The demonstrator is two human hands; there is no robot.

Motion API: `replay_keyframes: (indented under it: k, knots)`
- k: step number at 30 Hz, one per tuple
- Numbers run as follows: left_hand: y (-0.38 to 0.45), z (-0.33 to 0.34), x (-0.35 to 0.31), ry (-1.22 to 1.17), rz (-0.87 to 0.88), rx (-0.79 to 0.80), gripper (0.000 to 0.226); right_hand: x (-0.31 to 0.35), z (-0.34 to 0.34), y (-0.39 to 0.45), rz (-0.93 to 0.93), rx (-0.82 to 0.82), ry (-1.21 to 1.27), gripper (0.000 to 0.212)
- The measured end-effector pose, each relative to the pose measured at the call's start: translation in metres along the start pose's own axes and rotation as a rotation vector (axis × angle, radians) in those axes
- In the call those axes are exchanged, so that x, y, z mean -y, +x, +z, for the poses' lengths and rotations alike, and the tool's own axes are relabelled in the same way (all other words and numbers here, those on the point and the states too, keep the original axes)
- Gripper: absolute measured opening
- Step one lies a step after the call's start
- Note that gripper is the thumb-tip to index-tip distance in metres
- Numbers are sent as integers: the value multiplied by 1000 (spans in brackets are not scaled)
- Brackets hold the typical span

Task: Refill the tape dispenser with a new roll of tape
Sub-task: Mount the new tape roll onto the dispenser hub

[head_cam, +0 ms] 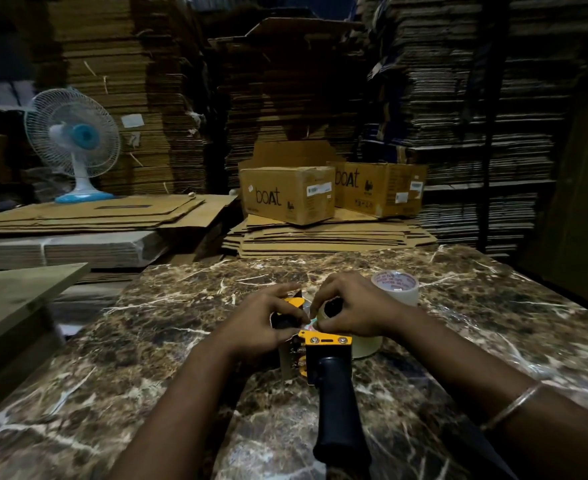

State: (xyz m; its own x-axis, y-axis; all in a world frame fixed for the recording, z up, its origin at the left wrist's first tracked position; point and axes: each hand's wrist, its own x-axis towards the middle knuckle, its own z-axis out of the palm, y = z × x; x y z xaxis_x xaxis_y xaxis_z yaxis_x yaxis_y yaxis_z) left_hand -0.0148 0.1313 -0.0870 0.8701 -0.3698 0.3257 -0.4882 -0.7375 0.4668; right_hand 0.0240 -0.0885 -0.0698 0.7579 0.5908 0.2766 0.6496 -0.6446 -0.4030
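Observation:
A yellow tape dispenser [325, 341] with a black handle lies on the marble table [147, 358], handle pointing toward me. A clear tape roll [367, 344] sits on its right side, mostly hidden under my right hand [351, 306], whose fingers pinch at the roll's top. My left hand [261, 323] grips the dispenser's front end, and its fingertips meet the right hand's at a bit of tape. A second tape roll [395, 285] with a red-printed core stands on the table just behind my right hand.
Two "boat" cardboard boxes [287, 195] rest on flattened cartons beyond the table's far edge. A white and blue fan [72, 143] stands at the back left on cardboard sheets. Tall stacks of flattened cartons [458, 116] fill the background.

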Motion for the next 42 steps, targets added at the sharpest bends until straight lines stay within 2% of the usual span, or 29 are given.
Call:
replay_keyframes:
  k: [6,11,14,16,19,22,32,36,42]
  knots:
    - [9,8,-10,39,-8,-40,9,-1,2,-2,-1,-36,32,22]
    - [8,8,-6,10,46,-32,7,-1,-1,-3,7,-17,68,37]
    - [6,7,-4,-23,88,-39,12,3,-6,-10,37,92,23,80]
    - [5,6,-4,-21,98,-47,12,5,-6,-15,60,165,-22,94]
    - [2,6,-7,-19,84,-41,11,6,-3,-19,99,172,-92,94]
    - [1,6,-8,-20,77,-37,10,4,-2,-18,120,190,-159,103]
    - [-16,4,-7,-25,32,-60,5,6,-1,-20,78,115,-89,101]
    - [-31,-2,-9,-93,-35,-123,13,9,-1,-22,65,94,-67,98]
    - [-31,-6,-4,-47,-37,-100,11,6,1,-23,61,74,-24,94]
